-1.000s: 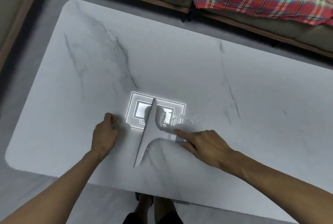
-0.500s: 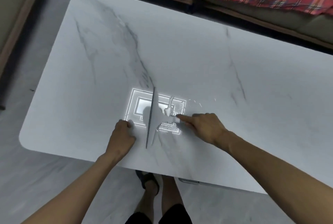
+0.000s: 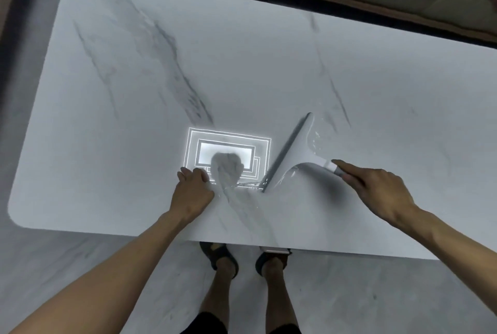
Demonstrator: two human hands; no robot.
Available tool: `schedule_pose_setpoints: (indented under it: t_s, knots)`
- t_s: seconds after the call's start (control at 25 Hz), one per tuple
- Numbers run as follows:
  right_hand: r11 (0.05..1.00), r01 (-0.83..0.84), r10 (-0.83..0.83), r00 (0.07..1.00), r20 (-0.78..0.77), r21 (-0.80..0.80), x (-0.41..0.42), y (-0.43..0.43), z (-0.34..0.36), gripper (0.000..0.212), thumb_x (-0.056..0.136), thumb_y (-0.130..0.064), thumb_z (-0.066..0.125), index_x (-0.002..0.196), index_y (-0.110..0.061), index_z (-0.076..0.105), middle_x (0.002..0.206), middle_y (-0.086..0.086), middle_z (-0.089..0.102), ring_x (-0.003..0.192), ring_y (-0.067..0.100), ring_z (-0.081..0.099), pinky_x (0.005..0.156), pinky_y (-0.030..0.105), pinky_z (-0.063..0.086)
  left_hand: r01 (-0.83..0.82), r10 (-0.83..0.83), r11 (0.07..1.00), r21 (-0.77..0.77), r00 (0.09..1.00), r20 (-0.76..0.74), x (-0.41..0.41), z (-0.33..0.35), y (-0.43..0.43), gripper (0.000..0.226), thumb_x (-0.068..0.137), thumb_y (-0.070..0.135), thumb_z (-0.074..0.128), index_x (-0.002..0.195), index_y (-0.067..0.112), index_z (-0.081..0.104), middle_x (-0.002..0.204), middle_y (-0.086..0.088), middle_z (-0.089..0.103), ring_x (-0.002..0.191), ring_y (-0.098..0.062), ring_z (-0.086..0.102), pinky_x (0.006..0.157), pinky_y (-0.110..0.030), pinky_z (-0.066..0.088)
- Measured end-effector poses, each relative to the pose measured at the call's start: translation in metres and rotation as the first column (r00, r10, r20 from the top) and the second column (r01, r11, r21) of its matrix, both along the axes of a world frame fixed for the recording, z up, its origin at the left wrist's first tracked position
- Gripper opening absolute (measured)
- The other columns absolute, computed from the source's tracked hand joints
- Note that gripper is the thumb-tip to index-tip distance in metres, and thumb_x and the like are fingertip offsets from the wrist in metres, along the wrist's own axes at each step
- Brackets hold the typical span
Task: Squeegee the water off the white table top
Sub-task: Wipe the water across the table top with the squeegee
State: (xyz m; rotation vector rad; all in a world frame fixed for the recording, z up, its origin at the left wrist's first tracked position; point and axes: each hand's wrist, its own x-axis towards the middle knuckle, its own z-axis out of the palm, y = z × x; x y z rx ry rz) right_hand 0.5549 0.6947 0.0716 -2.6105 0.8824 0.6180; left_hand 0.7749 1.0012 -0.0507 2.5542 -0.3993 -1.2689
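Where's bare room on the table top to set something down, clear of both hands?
Free: the whole left half of the table top beyond the left hand, and the far right stretch between squeegee and sofa. Crowded: the near middle, with the right hand, squeegee and water.

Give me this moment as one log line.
right hand: grips squeegee handle | squeegee: blade on white table top | left hand: curled, rests on table top | water: streaks beside blade
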Motion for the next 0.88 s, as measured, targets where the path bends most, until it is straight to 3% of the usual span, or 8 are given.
schedule_pose_setpoints:
  t_s: [0.08,0.16,0.36,0.44,0.56,0.68,0.76,0.88]
  knots:
    - [0.986,-0.155,0.155,0.988,0.008,0.067,0.018,0.037,-0.008,0.051,0.090,-0.065,0.006,0.136,-0.063,0.028,0.092,-0.016,0.067,0.085,0.019,0.064,0.063,0.031,0.041,-0.114,0.126,0.989,-0.090,0.982,0.140,0.004,0.009,0.006,0.023,0.086,0.011,0.042,0.108,0.013,0.048,0.102,-0.007,0.059,0.100,-0.034,0.060,0.071,-0.036,0.045]
    - [0.921,-0.366,0.361,0.930,0.064,0.132,0.041,0.083,-0.026,0.044,0.098,-0.055,0.016,0.140,-0.058,0.027,0.086,-0.010,0.063,0.081,0.020,0.064,0.059,0.029,0.037,-0.218,0.242,0.968,-0.124,0.942,0.231,0.011,0.016,0.023,0.021,0.088,0.009,0.041,0.108,0.013,0.047,0.075,0.004,0.054,0.067,-0.023,0.056,0.055,-0.031,0.038]
    - [0.724,-0.643,0.635,0.763,0.122,0.248,0.082,0.180,-0.070,0.042,0.103,-0.042,0.029,0.144,-0.047,0.030,0.092,0.001,0.062,0.081,0.026,0.061,0.059,0.031,0.039,-0.353,0.370,0.928,-0.119,0.912,0.176,0.009,0.024,0.066,0.018,0.086,0.010,0.042,0.097,0.024,0.039,0.079,0.008,0.053,0.069,-0.013,0.051,0.053,-0.028,0.034]
    - [0.723,-0.646,0.641,0.759,0.112,0.245,0.079,0.181,-0.077,0.041,0.103,-0.041,0.030,0.144,-0.047,0.032,0.091,0.001,0.062,0.080,0.027,0.062,0.060,0.032,0.040,-0.338,0.345,0.938,-0.079,0.931,0.117,-0.001,0.023,0.071,0.014,0.087,0.013,0.042,0.097,0.024,0.040,0.081,0.009,0.053,0.070,-0.011,0.051,0.053,-0.027,0.034]
    - [0.783,-0.586,0.577,0.810,0.106,0.211,0.052,0.143,-0.075,0.040,0.101,-0.044,0.029,0.141,-0.052,0.032,0.092,-0.002,0.063,0.083,0.025,0.063,0.061,0.031,0.037,-0.297,0.299,0.954,-0.043,0.954,0.035,-0.020,0.020,0.066,0.027,0.083,0.002,0.040,0.100,0.023,0.039,0.089,0.001,0.053,0.074,-0.019,0.052,0.054,-0.029,0.035]
    - [0.866,-0.477,0.478,0.878,0.038,0.149,0.002,0.081,-0.061,0.040,0.100,-0.050,0.025,0.140,-0.058,0.027,0.094,-0.008,0.064,0.087,0.021,0.065,0.062,0.031,0.041,-0.240,0.242,0.969,-0.056,0.970,0.027,-0.039,0.021,0.048,0.029,0.082,-0.005,0.039,0.096,0.020,0.039,0.103,-0.007,0.050,0.075,-0.019,0.050,0.055,-0.026,0.034]
    - [0.914,-0.397,0.402,0.914,-0.047,0.082,-0.033,0.044,-0.049,0.041,0.099,-0.052,0.023,0.139,-0.061,0.026,0.092,-0.012,0.063,0.088,0.018,0.065,0.062,0.030,0.042,-0.185,0.186,0.982,-0.044,0.982,0.013,-0.046,0.021,0.036,0.026,0.084,-0.005,0.039,0.099,0.016,0.042,0.112,-0.007,0.045,0.079,-0.020,0.051,0.065,-0.029,0.039]
    - [0.969,-0.248,0.248,0.961,-0.119,0.020,-0.074,0.009,-0.027,0.042,0.097,-0.054,0.018,0.137,-0.062,0.028,0.086,-0.016,0.059,0.086,0.014,0.064,0.060,0.028,0.038,-0.143,0.142,0.989,-0.045,0.990,-0.010,-0.051,0.023,0.025,0.026,0.084,-0.001,0.040,0.104,0.015,0.044,0.106,-0.003,0.047,0.081,-0.022,0.051,0.070,-0.032,0.040]
